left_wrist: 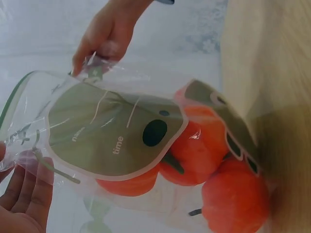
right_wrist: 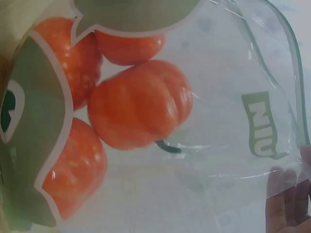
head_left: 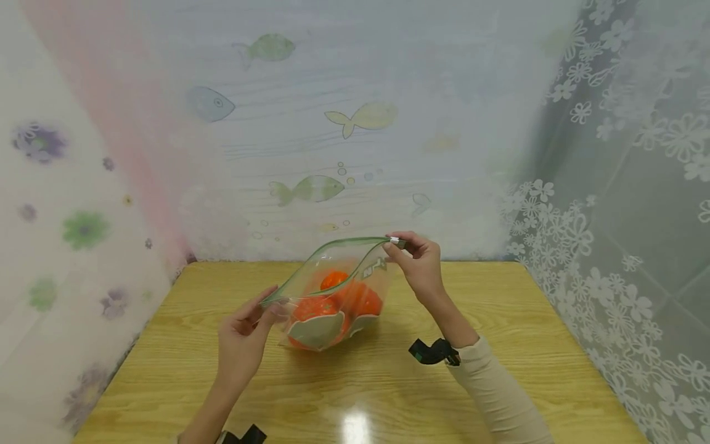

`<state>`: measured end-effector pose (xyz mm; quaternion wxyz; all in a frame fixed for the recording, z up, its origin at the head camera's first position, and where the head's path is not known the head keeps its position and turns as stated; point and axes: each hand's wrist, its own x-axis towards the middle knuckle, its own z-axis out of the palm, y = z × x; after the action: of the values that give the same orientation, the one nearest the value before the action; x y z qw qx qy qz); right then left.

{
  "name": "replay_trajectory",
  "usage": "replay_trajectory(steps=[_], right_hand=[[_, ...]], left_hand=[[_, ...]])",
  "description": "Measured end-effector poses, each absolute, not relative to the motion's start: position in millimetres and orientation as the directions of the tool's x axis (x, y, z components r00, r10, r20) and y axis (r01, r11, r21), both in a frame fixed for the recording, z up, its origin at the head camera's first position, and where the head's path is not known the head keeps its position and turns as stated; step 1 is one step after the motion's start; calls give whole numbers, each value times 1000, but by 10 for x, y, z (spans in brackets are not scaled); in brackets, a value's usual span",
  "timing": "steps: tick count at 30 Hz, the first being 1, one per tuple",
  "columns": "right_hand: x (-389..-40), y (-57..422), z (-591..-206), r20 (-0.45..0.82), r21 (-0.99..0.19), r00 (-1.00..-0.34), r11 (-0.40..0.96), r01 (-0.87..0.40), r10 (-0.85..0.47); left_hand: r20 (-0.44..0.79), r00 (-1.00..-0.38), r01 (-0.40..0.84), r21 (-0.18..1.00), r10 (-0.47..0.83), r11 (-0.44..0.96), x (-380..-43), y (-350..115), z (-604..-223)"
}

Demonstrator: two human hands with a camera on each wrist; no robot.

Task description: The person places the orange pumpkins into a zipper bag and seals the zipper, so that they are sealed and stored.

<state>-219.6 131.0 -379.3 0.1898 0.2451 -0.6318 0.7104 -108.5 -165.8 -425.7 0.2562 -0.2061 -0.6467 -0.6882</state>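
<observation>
A clear zip bag [head_left: 316, 332] with green printed patches and a green zip edge is held up over the table, its mouth gaping. Inside lie several orange-red ribbed fruits [right_wrist: 141, 107] with dark green stems. My left hand [head_left: 244, 342] pinches the left corner of the bag's mouth between thumb and fingers. At the opposite, higher corner, my right hand [head_left: 424, 268] pinches the zip end beside the white slider [head_left: 394, 240]. Printed patches hide parts of the fruits. Whether the bag's base touches the table cannot be told.
The wooden table [head_left: 477, 401] spans the foreground. A wall with painted fish [head_left: 318, 189] rises behind it, with flower-patterned walls on the left and right. A black wrist device [head_left: 434, 351] sits near the right cuff.
</observation>
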Motion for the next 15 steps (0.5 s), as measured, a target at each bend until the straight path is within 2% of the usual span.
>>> replay_trajectory(steps=[15], right_hand=[[-2217,1476,-3665,635,-772,-769,-66,-632,-66]], left_hand=[[668,-717,687,725,-199,-44,-1530,-1816,-4020]])
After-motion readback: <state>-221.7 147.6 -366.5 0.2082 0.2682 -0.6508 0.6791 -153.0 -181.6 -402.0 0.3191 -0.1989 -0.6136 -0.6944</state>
